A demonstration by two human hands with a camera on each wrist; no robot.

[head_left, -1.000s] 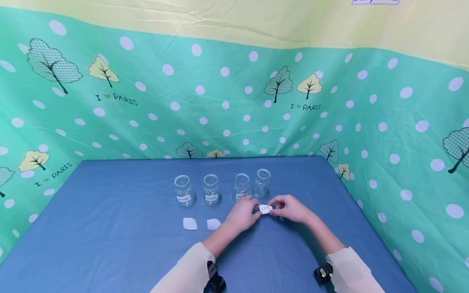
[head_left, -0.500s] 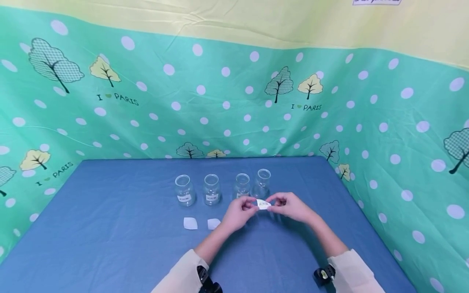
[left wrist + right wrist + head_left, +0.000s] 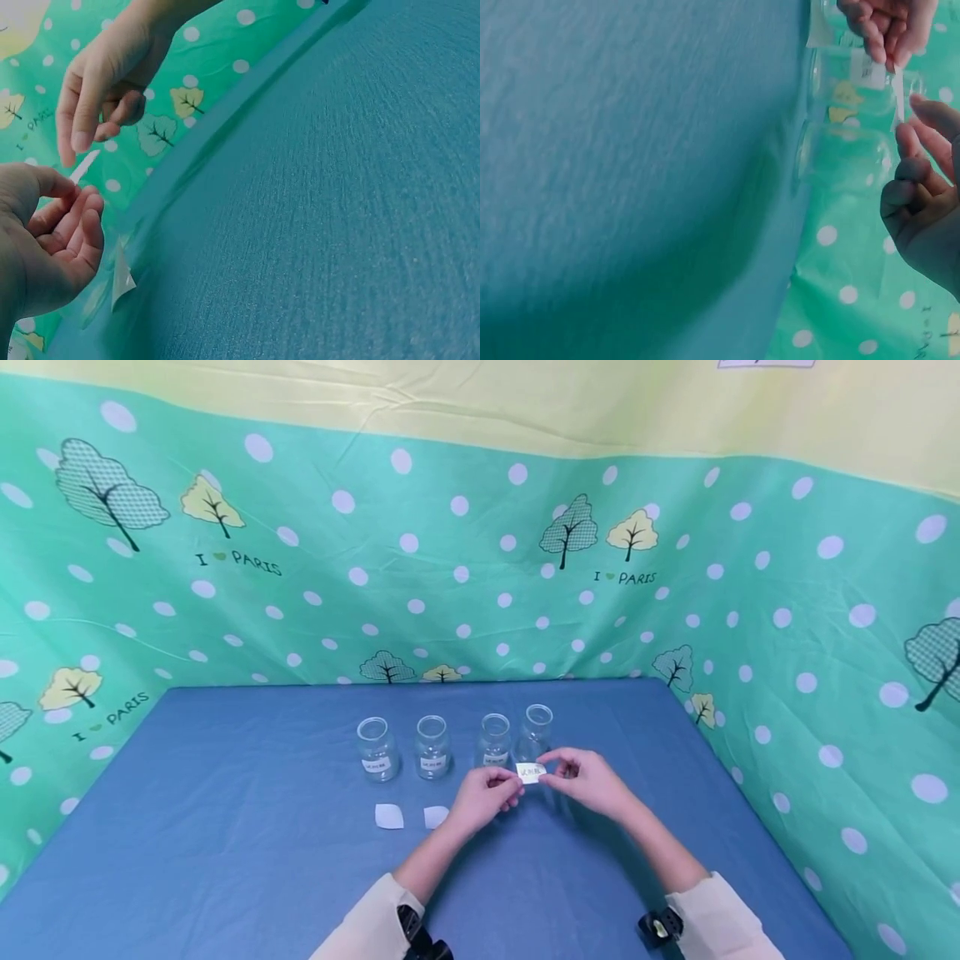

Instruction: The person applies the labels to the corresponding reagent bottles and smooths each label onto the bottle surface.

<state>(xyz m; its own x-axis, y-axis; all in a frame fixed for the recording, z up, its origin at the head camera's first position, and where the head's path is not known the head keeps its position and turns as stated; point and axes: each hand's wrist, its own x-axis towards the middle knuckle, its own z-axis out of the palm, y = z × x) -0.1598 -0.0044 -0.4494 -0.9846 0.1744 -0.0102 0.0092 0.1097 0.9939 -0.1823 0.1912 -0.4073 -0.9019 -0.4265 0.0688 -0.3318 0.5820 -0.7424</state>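
Note:
A small white label (image 3: pixel 529 772) with handwritten dark characters is held up in front of the two right-hand glass jars. My left hand (image 3: pixel 482 799) pinches its left edge between thumb and forefinger. At its right end, the thumb and forefinger of my right hand (image 3: pixel 588 782) hold it by the corners, the other fingers curled. Edge-on, the label (image 3: pixel 85 166) shows as a thin strip in the left wrist view. Behind the hands stands a jar (image 3: pixel 536 731) whose lower part is partly hidden; no label shows on it. The jar (image 3: pixel 494 735) beside it bears a label.
Two more labelled jars, a left one (image 3: pixel 377 750) and a middle one (image 3: pixel 432 747), stand upright and lidless in the same row. Two white paper pieces, one (image 3: pixel 389 817) whole and one (image 3: pixel 435 817) partly beside my left forearm, lie on the blue tablecloth (image 3: pixel 247 827). A patterned curtain encloses the table.
Both hands have risen and drifted slightly left and away from me with the label. My left fingers have shifted their pinch to its left edge.

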